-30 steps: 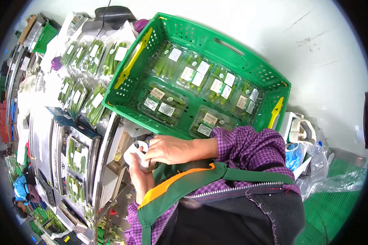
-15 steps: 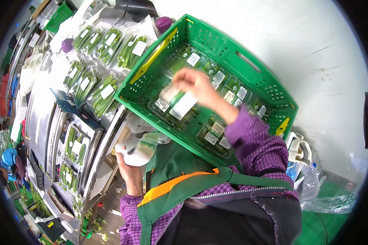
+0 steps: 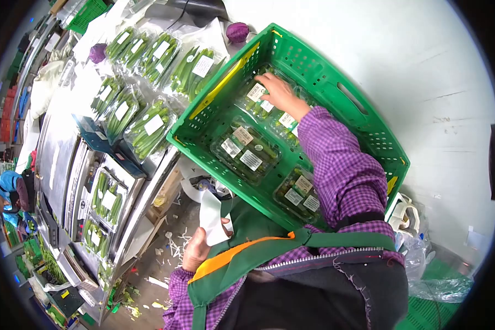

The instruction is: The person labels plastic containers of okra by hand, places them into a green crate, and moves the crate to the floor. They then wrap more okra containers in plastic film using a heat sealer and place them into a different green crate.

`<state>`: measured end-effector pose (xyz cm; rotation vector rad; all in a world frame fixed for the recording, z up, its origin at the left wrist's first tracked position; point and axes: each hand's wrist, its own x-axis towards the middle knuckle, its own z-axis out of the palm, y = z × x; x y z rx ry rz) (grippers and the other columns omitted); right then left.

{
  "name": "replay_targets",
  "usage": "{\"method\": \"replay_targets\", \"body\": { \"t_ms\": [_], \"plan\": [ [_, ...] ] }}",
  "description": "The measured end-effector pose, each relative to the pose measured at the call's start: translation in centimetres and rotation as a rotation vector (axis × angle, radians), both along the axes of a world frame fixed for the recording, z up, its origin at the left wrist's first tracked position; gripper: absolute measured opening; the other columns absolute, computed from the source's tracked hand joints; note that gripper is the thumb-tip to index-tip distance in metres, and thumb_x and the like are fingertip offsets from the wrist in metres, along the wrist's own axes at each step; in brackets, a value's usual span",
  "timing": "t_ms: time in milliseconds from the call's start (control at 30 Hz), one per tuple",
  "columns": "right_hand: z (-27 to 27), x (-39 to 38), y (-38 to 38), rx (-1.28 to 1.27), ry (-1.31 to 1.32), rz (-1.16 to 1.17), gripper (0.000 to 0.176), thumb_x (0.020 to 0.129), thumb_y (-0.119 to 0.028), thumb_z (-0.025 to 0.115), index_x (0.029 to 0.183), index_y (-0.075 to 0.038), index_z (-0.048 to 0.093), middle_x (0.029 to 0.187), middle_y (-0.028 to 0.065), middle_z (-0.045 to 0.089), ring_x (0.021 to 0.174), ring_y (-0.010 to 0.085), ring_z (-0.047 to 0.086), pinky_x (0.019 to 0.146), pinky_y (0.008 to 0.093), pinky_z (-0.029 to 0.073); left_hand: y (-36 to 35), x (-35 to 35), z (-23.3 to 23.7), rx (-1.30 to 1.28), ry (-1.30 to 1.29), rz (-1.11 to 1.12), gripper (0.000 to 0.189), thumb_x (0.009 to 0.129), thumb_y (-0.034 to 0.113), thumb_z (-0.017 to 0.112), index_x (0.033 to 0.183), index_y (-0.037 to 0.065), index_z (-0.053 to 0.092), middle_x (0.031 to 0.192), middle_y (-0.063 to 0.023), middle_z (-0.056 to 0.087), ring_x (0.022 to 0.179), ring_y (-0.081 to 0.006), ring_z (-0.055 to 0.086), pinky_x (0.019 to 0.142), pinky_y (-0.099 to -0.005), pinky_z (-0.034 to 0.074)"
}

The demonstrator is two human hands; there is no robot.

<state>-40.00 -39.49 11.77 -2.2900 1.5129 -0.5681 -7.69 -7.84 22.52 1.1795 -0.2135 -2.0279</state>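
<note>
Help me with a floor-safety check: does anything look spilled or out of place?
Yes: pale strips and leafy scraps lie strewn on the floor beside the bench, loose rather than gathered up. Ragged thread also trails down the dark garment below the zip, like a frayed seam. The visible packs in the green crate look orderly.

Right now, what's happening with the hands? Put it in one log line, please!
left hand: holding white strip | right hand: at labelled vegetable pack | pack's place: inside green crate

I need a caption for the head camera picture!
Right hand at a vegetable pack in a green crate; left hand holds white paper.
</note>
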Motion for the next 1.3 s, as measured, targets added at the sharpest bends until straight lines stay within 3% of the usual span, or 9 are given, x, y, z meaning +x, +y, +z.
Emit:
{"method": "replay_targets", "body": {
  "t_ms": [67, 133, 267, 433, 633, 800, 933, 1133, 1300],
  "plan": [
    [1.9, -0.8, 1.7, 0.008, 0.199, 0.132, 0.048, 0.072, -0.008, 0.069, 0.117, -0.007, 0.055, 0.120, 0.0090, 0.052, 0.111, 0.0266, 0.048, 0.093, 0.0358, 0.040, 0.0, 0.7, -0.5, -0.055, -0.067, -0.131, 0.059, 0.085, 0.047, 0.057, 0.114, -0.005, 0.053, 0.084, -0.0071, 0.062, 0.082, -0.0222, 0.060, 0.082, -0.0359, 0.047],
    [0.6, -1.9, 3.0, -0.104, 0.248, 0.140, 0.048, 0.070, -0.009, 0.070, 0.116, -0.007, 0.056, 0.119, 0.0090, 0.053, 0.109, 0.0265, 0.049, 0.092, 0.0351, 0.041, -0.4, 1.1, -0.4, -0.038, -0.111, -0.332, 0.039, 0.088, 0.032, 0.060, 0.107, -0.002, 0.060, 0.098, -0.0051, 0.063, 0.087, -0.0137, 0.058, 0.081, -0.0262, 0.043],
    [3.3, -0.7, 6.8, -0.240, 0.093, 0.060, 0.040, 0.071, -0.008, 0.070, 0.110, -0.005, 0.059, 0.114, 0.0096, 0.057, 0.104, 0.0259, 0.052, 0.088, 0.0368, 0.042, -0.2, 1.0, -2.9, -0.088, -0.380, -0.333, 0.031, 0.094, 0.026, 0.050, 0.100, -0.001, 0.065, 0.088, -0.0025, 0.065, 0.079, -0.0104, 0.058, 0.074, -0.0253, 0.046],
    [14.8, 7.6, 15.0, 0.329, -0.684, 0.182, 0.024, 0.079, -0.014, 0.066, 0.100, -0.003, 0.062, 0.094, 0.0138, 0.063, 0.087, 0.0305, 0.060, 0.076, 0.0365, 0.048, -0.8, 0.0, -3.2, -0.071, -0.353, 0.120, 0.036, 0.095, 0.031, 0.046, 0.104, 0.000, 0.063, 0.087, -0.0031, 0.065, 0.076, -0.0105, 0.059, 0.071, -0.0263, 0.047],
    [12.9, 16.6, 22.3, 0.389, -0.268, 0.838, 0.043, 0.079, -0.015, 0.064, 0.120, -0.009, 0.052, 0.085, 0.0169, 0.062, 0.076, 0.0340, 0.059, 0.067, 0.0421, 0.048, 1.7, 0.0, -1.6, -0.100, -0.353, 0.437, 0.041, 0.093, 0.039, 0.048, 0.109, 0.003, 0.061, 0.097, -0.0036, 0.062, 0.083, -0.0100, 0.055, 0.073, -0.0257, 0.045],
    [12.4, 21.6, 24.8, 0.322, -0.445, 1.055, 0.020, 0.077, -0.009, 0.063, 0.097, -0.008, 0.062, 0.080, 0.0115, 0.062, 0.074, 0.0300, 0.059, 0.065, 0.0393, 0.048, 6.8, 1.6, -0.2, -0.163, -0.337, 0.501, 0.044, 0.096, 0.035, 0.043, 0.120, -0.001, 0.051, 0.111, -0.0082, 0.057, 0.101, -0.0168, 0.055, 0.087, -0.0321, 0.045],
    [12.8, 24.1, 26.6, 0.148, -0.287, 1.172, 0.019, 0.074, -0.007, 0.064, 0.094, -0.009, 0.066, 0.081, 0.0076, 0.064, 0.073, 0.0259, 0.058, 0.066, 0.0368, 0.048, 8.9, 3.2, -0.8, -0.195, -0.237, 0.699, 0.045, 0.096, 0.039, 0.042, 0.123, 0.004, 0.048, 0.116, -0.0073, 0.054, 0.105, -0.0186, 0.053, 0.091, -0.0381, 0.044],
    [11.2, 28.4, 27.3, 0.096, -0.364, 0.986, 0.011, 0.075, -0.011, 0.066, 0.086, -0.006, 0.067, 0.078, 0.0087, 0.065, 0.070, 0.0262, 0.061, 0.062, 0.0368, 0.049, 8.7, 7.6, -1.9, -0.173, -0.032, 0.658, 0.038, 0.095, 0.032, 0.047, 0.117, 0.003, 0.054, 0.105, -0.0053, 0.059, 0.095, -0.0161, 0.057, 0.082, -0.0310, 0.046],
    [12.0, 34.2, 28.0, 0.425, -0.538, 0.873, 0.010, 0.078, -0.004, 0.064, 0.088, -0.004, 0.067, 0.103, 0.0097, 0.062, 0.092, 0.0271, 0.059, 0.081, 0.0335, 0.046, 8.4, 16.0, -3.9, -0.077, -0.249, 0.841, 0.031, 0.096, 0.026, 0.042, 0.105, 0.002, 0.059, 0.093, -0.0066, 0.063, 0.089, -0.0157, 0.060, 0.078, -0.0284, 0.047]
  ]
}}
